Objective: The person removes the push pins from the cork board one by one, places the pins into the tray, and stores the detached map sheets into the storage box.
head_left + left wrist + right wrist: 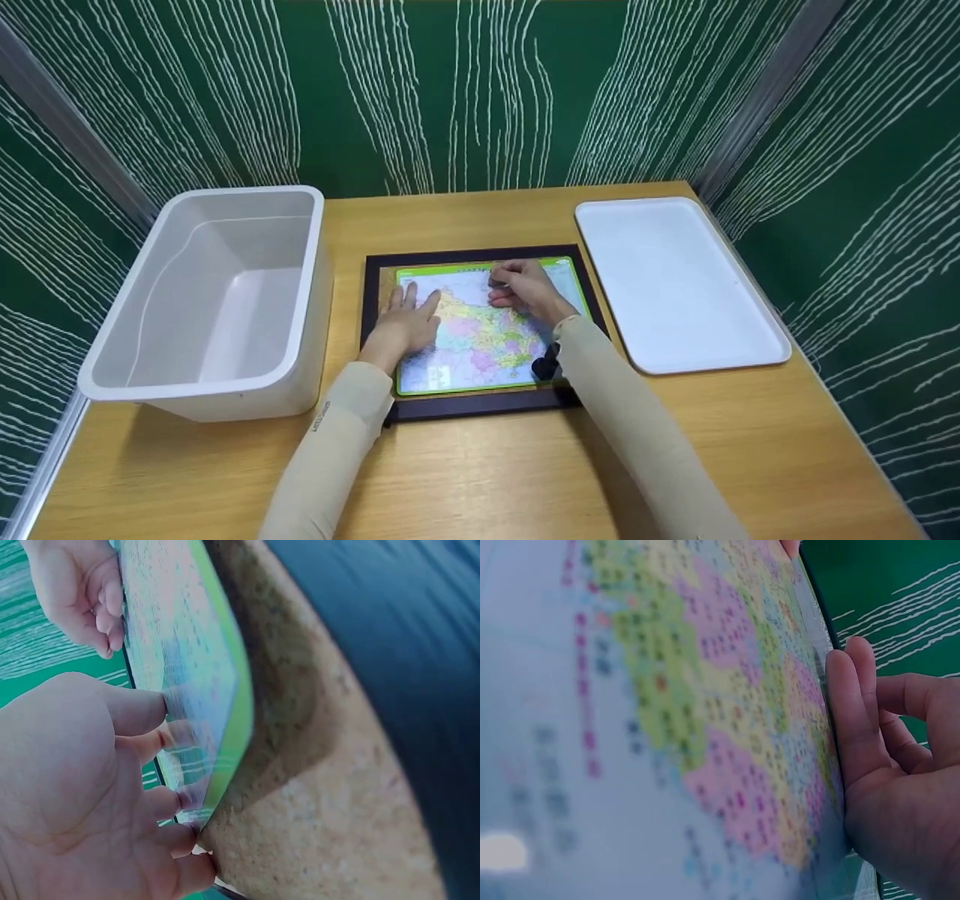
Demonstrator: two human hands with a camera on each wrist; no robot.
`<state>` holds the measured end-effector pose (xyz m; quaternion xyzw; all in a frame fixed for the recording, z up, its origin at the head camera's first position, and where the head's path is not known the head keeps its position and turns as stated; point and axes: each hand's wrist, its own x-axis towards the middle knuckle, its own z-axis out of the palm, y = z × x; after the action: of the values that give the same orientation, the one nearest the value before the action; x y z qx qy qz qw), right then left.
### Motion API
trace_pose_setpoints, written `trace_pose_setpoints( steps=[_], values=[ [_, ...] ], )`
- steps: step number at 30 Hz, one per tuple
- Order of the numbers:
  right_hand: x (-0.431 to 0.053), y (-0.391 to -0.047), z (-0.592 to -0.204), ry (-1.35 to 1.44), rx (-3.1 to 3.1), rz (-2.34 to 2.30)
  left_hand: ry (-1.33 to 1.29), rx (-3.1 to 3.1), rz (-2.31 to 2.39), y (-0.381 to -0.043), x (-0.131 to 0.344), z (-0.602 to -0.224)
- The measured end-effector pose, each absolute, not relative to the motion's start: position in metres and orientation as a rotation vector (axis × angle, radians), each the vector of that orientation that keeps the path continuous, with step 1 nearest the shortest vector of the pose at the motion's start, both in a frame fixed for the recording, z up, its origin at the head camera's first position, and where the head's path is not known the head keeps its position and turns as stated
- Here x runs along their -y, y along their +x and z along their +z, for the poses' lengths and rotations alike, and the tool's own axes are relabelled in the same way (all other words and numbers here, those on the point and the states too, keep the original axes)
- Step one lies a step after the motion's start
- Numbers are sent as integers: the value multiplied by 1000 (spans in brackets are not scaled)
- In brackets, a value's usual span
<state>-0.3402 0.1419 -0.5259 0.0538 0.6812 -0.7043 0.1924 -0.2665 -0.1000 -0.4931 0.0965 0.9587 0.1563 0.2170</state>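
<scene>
A colourful map sheet [480,352] with a bright green border lies over a cork board [388,281] in a dark frame [480,406]. My left hand [409,322] rests with spread fingers on the map's left part. In the left wrist view, its fingertips touch the sheet near a corner, where the green edge [241,682] stands a little off the cork. My right hand [529,289] is at the map's upper right part, thumb and index finger bent together. Its other fingers [851,694] touch the sheet's surface. I cannot tell whether the right fingertips pinch something small.
A deep white plastic tub [311,300] stands left of the frame on the wooden table [465,472]. A shallow white tray [682,285] lies to the right. Green walls [525,90] with white lines enclose the back and sides. A black device [547,364] is by my right wrist.
</scene>
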Motion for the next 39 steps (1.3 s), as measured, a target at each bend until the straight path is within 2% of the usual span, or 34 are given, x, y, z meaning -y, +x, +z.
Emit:
trace_pose_setpoints(
  steps=[27, 33, 39],
  values=[
    [-149, -321, -519, 7, -1948, -1818, 226, -2660, 487, -277, 98, -486],
    [-162, -313, -514, -26, -1875, -1796, 260, -2655, 469, -273, 99, -488],
    [-195, -317, -500, 34, -1907, -1770, 253, -2653, 487, -271, 98, -491]
  ],
)
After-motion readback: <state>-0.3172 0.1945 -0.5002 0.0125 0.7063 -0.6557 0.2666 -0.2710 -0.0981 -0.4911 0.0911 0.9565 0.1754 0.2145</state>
